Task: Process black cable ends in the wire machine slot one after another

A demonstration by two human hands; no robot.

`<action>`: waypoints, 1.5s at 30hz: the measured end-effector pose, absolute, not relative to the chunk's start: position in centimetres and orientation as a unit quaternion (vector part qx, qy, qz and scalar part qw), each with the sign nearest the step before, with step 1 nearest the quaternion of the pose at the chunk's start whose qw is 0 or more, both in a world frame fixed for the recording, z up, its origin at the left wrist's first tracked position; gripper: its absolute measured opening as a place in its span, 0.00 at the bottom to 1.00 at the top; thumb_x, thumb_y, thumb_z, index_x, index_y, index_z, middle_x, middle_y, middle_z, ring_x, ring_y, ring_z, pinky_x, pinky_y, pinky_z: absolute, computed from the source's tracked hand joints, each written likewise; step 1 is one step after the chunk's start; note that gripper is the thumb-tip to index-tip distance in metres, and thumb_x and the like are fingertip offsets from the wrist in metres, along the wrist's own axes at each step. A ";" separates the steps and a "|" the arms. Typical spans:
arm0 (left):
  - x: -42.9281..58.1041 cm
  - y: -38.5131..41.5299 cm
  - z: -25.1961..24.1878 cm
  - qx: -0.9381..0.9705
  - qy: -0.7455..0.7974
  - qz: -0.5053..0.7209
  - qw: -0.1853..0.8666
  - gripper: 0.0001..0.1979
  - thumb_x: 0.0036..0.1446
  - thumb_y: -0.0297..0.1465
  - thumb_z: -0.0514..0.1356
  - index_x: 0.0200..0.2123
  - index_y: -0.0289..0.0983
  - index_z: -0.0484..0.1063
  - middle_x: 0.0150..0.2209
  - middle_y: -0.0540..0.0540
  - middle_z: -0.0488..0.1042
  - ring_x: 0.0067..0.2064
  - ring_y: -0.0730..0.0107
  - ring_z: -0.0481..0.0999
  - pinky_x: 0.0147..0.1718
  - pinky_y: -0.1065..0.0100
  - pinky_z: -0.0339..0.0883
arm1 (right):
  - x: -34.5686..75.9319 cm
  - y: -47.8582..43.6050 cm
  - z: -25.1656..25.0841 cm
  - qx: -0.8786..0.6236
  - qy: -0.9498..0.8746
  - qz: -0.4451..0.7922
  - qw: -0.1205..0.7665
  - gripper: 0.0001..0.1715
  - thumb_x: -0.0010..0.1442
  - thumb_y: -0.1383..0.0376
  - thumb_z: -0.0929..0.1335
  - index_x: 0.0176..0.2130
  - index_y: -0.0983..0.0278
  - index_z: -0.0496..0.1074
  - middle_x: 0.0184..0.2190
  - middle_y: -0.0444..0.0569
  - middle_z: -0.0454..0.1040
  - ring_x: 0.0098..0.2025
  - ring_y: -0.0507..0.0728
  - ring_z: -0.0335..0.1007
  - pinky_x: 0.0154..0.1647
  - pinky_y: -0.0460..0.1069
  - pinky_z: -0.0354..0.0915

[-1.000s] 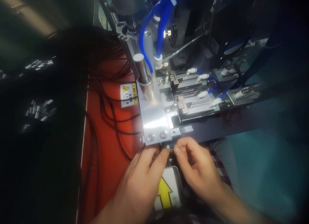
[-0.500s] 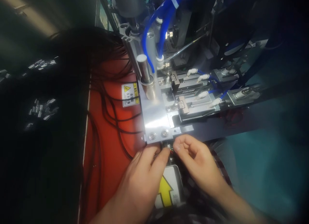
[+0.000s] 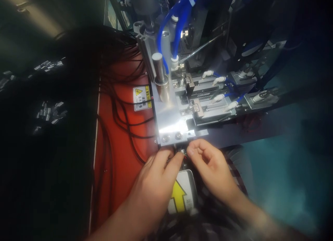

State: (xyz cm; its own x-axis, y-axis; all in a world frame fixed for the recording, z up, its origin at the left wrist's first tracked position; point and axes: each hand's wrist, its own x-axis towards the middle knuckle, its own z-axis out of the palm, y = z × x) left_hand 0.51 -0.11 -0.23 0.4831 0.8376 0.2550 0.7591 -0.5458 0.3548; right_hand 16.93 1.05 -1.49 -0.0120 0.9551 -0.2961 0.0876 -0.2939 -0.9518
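Note:
Just below the front edge of a shiny metal plate (image 3: 169, 121), my left hand (image 3: 157, 177) is closed, its index finger reaching under the edge and its thumb bent in. My right hand (image 3: 213, 164) sits close by on the right, thumb and index fingertip pinched together. Between the left thumb and the right fingertips shows a tiny pale part with a bit of red wire (image 3: 184, 153); its kind is too small to make out. Whatever lies inside either pinch is hidden by the fingers.
Above the plate stands a press with a metal post (image 3: 159, 69) and blue air hoses (image 3: 179, 29). Slide cylinders (image 3: 213, 102) extend right. Black cables (image 3: 125, 118) cross the red surface (image 3: 114, 185) on the left. A yellow-arrow label (image 3: 179, 196) lies below my hands. Small metal pieces (image 3: 52, 112) lie far left.
The view has shifted slightly, so the machine sits a little higher in the picture. Both hands keep nearly the same pose and place at the plate's edge.

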 end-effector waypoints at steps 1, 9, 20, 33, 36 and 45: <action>0.5 -0.1 -0.3 0.854 0.469 0.203 0.096 0.14 0.65 0.22 0.49 0.50 0.34 0.69 0.41 0.41 0.72 0.38 0.66 0.76 0.34 0.69 0.74 | 16.9 1.0 -1.5 -0.583 -0.446 0.554 0.391 0.11 0.62 0.60 0.65 0.31 0.63 0.66 0.23 0.42 0.64 0.25 0.51 0.60 0.24 0.44 0.62; 0.5 0.2 0.0 0.863 0.452 0.202 0.097 0.14 0.64 0.22 0.49 0.49 0.31 0.70 0.40 0.40 0.72 0.37 0.66 0.76 0.33 0.69 0.75 | 16.9 1.1 -1.5 -0.593 -0.429 0.560 0.388 0.11 0.60 0.59 0.66 0.30 0.64 0.66 0.23 0.42 0.65 0.25 0.50 0.60 0.24 0.44 0.62; 0.7 0.4 0.1 0.859 0.454 0.220 0.088 0.14 0.63 0.21 0.49 0.48 0.33 0.69 0.37 0.44 0.72 0.36 0.70 0.74 0.34 0.72 0.73 | 17.7 1.6 -1.1 -0.586 -0.336 0.639 0.369 0.14 0.56 0.56 0.69 0.29 0.65 0.68 0.18 0.38 0.63 0.19 0.47 0.55 0.19 0.43 0.57; 1.1 0.7 0.5 0.858 0.459 0.210 0.092 0.14 0.64 0.23 0.48 0.44 0.32 0.72 0.35 0.44 0.72 0.34 0.70 0.74 0.32 0.71 0.71 | 17.4 0.9 -1.0 -0.613 -0.393 0.571 0.380 0.10 0.54 0.60 0.69 0.28 0.65 0.70 0.21 0.41 0.67 0.22 0.49 0.60 0.23 0.44 0.61; 1.0 0.7 0.6 0.860 0.460 0.203 0.089 0.14 0.65 0.24 0.47 0.44 0.34 0.72 0.34 0.45 0.72 0.35 0.71 0.74 0.33 0.72 0.71 | 17.6 0.8 -0.9 -0.606 -0.381 0.586 0.380 0.11 0.54 0.59 0.70 0.29 0.65 0.70 0.21 0.41 0.67 0.22 0.49 0.61 0.23 0.44 0.62; 1.0 0.6 0.5 0.858 0.460 0.209 0.096 0.14 0.65 0.23 0.48 0.43 0.33 0.72 0.35 0.45 0.72 0.35 0.71 0.74 0.34 0.72 0.71 | 17.4 0.4 -1.3 -0.616 -0.429 0.527 0.398 0.09 0.57 0.61 0.69 0.29 0.65 0.71 0.22 0.42 0.67 0.23 0.49 0.61 0.23 0.44 0.61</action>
State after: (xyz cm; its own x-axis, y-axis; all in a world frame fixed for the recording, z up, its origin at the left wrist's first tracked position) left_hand 1.03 0.65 0.45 0.4897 0.8294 0.2690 0.7489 -0.5581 0.3574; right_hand 17.41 0.35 -1.25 0.0753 0.9483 -0.3084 0.1092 -0.3152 -0.9427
